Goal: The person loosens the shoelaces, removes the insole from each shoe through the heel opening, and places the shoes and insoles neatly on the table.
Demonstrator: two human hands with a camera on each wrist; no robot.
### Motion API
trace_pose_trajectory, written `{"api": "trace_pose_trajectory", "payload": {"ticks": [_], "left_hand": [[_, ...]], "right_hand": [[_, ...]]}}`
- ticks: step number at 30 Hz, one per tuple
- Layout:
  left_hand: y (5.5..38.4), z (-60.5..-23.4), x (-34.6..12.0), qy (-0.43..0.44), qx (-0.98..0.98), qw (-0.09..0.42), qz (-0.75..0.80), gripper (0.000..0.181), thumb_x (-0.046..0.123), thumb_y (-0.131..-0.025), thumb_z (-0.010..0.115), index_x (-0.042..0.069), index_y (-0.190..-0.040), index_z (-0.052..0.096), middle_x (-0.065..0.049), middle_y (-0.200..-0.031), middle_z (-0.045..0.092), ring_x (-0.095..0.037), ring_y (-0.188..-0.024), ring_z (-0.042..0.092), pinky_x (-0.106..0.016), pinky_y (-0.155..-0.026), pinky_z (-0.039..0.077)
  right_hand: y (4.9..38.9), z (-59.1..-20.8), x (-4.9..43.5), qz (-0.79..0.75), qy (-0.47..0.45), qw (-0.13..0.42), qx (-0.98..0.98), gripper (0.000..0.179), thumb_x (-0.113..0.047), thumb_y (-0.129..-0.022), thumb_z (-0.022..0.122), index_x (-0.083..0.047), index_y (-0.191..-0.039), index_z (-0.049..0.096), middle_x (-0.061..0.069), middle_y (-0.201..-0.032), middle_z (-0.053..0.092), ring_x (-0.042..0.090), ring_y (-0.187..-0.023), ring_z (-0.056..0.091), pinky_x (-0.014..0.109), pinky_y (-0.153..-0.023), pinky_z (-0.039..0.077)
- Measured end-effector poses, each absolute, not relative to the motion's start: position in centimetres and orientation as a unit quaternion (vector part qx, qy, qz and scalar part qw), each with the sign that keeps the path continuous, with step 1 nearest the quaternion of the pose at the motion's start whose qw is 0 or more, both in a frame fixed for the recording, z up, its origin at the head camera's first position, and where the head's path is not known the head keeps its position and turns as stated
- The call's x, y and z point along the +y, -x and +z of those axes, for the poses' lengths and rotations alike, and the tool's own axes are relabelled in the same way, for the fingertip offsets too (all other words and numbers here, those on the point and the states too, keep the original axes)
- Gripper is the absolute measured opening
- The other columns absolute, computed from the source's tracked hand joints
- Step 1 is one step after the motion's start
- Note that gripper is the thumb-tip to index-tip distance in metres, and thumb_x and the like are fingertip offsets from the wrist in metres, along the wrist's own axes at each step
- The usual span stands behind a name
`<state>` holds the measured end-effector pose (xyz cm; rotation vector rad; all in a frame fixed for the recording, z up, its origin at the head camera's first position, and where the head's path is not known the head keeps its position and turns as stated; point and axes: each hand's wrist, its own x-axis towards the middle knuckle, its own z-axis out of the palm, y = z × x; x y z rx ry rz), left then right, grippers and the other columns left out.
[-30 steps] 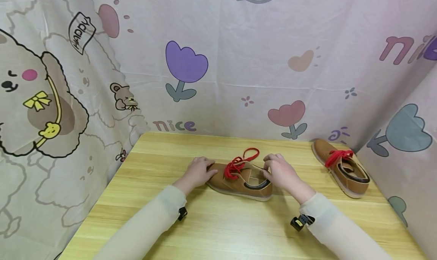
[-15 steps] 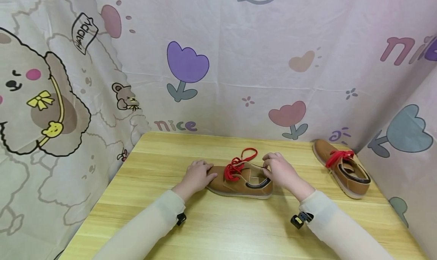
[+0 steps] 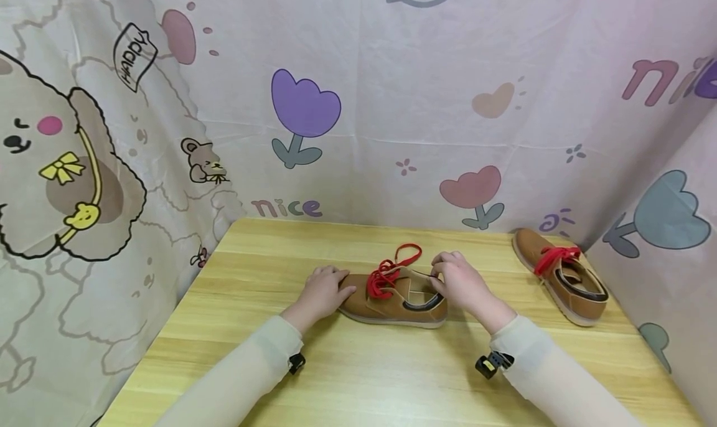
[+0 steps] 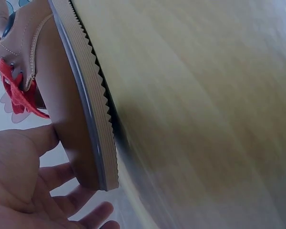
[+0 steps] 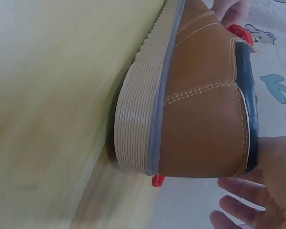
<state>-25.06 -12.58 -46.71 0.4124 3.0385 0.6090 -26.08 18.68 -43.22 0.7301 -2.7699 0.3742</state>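
A brown leather lace-up shoe (image 3: 392, 309) stands sole down on the wooden table, its toe pointing left. My left hand (image 3: 322, 290) grips the toe, thumb on top and fingers round the front. At the heel, my right hand (image 3: 459, 282) pinches the dark padded collar with its thumb at the opening. In the right wrist view the back of the shoe (image 5: 205, 129) shows, and some of the right fingers (image 5: 243, 191) extend past the heel. Red laces (image 3: 383, 277) lie bunched over the tongue, with a loop trailing behind the shoe.
A matching brown shoe (image 3: 577, 296) with red laces sits at the table's right back corner, toe toward the back. Printed curtains (image 3: 358, 103) hang behind and along both sides of the wooden table (image 3: 358, 377).
The shoe has turned slightly, its toe coming a little nearer to me along with my left hand. My right hand keeps its place at the heel.
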Motion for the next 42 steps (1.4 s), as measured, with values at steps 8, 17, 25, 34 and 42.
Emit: {"api": "trace_pose_trajectory", "payload": {"ticks": [8,17,25,34,42], "left_hand": [[25.0,-46.9,-12.6,-0.132,0.971,0.013,0.200,0.054,0.041,-0.100,0.059,0.004,-0.140,0.058,-0.019,-0.135,0.057,-0.040,-0.127,0.047,-0.054,-0.106,0.037],[25.1,-46.9,-12.6,-0.139,0.967,0.015,0.212,0.053,0.037,-0.100,0.061,0.003,-0.140,0.057,-0.020,-0.138,0.057,-0.042,-0.130,0.045,-0.057,-0.107,0.035],[24.8,-47.0,-13.0,-0.173,0.955,0.015,0.240,0.052,0.035,-0.100,0.061,0.005,-0.143,0.055,-0.014,-0.144,0.054,-0.045,-0.137,0.039,-0.061,-0.111,0.029],[24.5,-47.1,-13.5,-0.209,0.941,0.030,0.266,0.059,0.035,-0.099,0.063,0.005,-0.147,0.049,-0.016,-0.151,0.046,-0.048,-0.142,0.030,-0.065,-0.113,0.023],[24.3,-46.6,-13.4,-0.226,0.939,0.043,0.255,0.066,0.039,-0.097,0.066,0.005,-0.150,0.046,-0.017,-0.155,0.041,-0.048,-0.144,0.026,-0.066,-0.113,0.020]], "right_hand": [[25.8,-43.2,18.5,0.124,-0.243,0.129,-0.953,0.016,-0.014,-0.085,0.078,-0.011,-0.071,0.071,0.008,-0.101,0.065,0.029,-0.095,0.055,0.041,-0.083,0.051],[25.8,-43.2,18.6,0.115,-0.249,0.143,-0.951,0.015,-0.016,-0.083,0.081,-0.011,-0.072,0.072,0.009,-0.103,0.065,0.029,-0.096,0.056,0.042,-0.083,0.051],[25.6,-42.8,18.2,0.118,-0.272,0.165,-0.941,0.012,-0.012,-0.081,0.083,-0.009,-0.083,0.071,0.009,-0.103,0.065,0.029,-0.094,0.056,0.043,-0.081,0.052],[25.2,-42.6,17.8,0.125,-0.301,0.180,-0.928,0.019,-0.009,-0.078,0.085,-0.016,-0.078,0.066,0.006,-0.101,0.064,0.027,-0.092,0.057,0.042,-0.079,0.052],[25.1,-42.6,17.2,0.114,-0.317,0.165,-0.927,0.016,-0.014,-0.078,0.086,-0.017,-0.078,0.070,0.007,-0.105,0.065,0.029,-0.095,0.057,0.043,-0.083,0.052]]}}
